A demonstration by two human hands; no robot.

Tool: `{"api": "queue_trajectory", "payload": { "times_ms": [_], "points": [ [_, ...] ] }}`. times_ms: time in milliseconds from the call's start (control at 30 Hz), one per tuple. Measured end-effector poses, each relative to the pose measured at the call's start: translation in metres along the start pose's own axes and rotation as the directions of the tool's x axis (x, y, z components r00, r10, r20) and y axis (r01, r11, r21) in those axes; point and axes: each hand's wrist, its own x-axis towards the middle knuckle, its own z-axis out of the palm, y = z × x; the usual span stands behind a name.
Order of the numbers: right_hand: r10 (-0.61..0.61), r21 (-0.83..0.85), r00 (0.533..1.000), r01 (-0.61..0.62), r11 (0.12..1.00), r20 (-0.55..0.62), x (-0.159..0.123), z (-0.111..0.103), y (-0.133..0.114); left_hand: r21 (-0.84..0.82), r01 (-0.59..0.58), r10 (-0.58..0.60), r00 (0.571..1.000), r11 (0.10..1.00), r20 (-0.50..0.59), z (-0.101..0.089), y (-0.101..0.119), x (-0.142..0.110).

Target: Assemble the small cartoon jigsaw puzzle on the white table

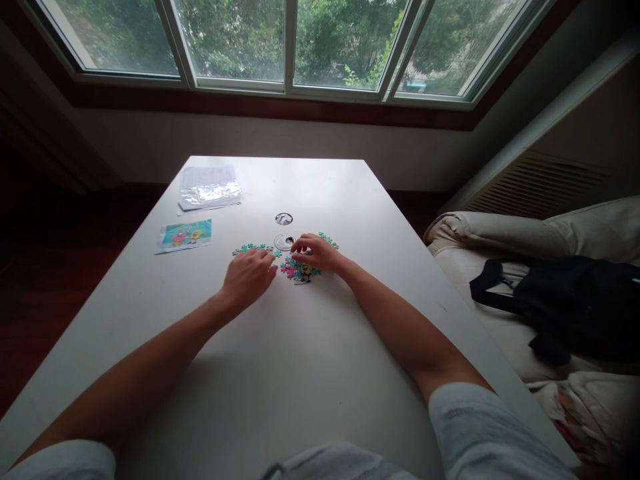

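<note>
Small jigsaw pieces lie in the middle of a white table [280,373]: a teal strip of joined pieces [250,249] on the left and a pink, yellow and teal cluster [299,271] on the right. My left hand [249,277] rests palm down beside the teal strip, fingers curled loosely onto the table by the pieces. My right hand [316,252] hovers over the cluster, fingers bent and pinched toward a small round tin [283,242]. What the fingertips hold is too small to see.
A round tin lid [283,218] lies just behind the tin. A cartoon picture card [184,236] and a clear plastic bag with paper [209,190] lie at the far left. A white sofa with a black bag [565,307] stands to the right. Windows run behind.
</note>
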Motion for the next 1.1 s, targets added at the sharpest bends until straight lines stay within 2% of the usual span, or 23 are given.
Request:
{"api": "queue_trajectory", "payload": {
  "times_ms": [100,267,567,767,1100],
  "points": [
    [-0.005,-0.005,1.0,0.005,1.0,-0.001,-0.001,-0.003,0.001,0.098,0.131,-0.133,0.991,0.987,0.022,-0.004,-0.023,0.003],
    [-0.006,-0.078,1.0,0.005,0.997,-0.017,-0.002,0.002,0.002,0.125,0.191,-0.203,0.975,0.974,0.09,0.004,-0.036,0.003],
    [-0.015,-0.069,0.999,0.012,0.998,-0.04,-0.003,0.004,0.003,0.033,0.207,-0.209,0.974,0.978,0.089,0.009,-0.036,0.003],
    [0.007,-0.077,1.0,-0.009,0.997,-0.027,-0.003,0.005,0.003,-0.036,0.134,-0.13,0.986,0.99,0.104,0.009,-0.038,0.004],
    [-0.009,-0.062,0.998,0.005,0.998,-0.057,-0.002,0.007,0.001,-0.047,0.096,-0.089,0.988,0.994,0.129,0.011,-0.045,0.006]
  ]
}}
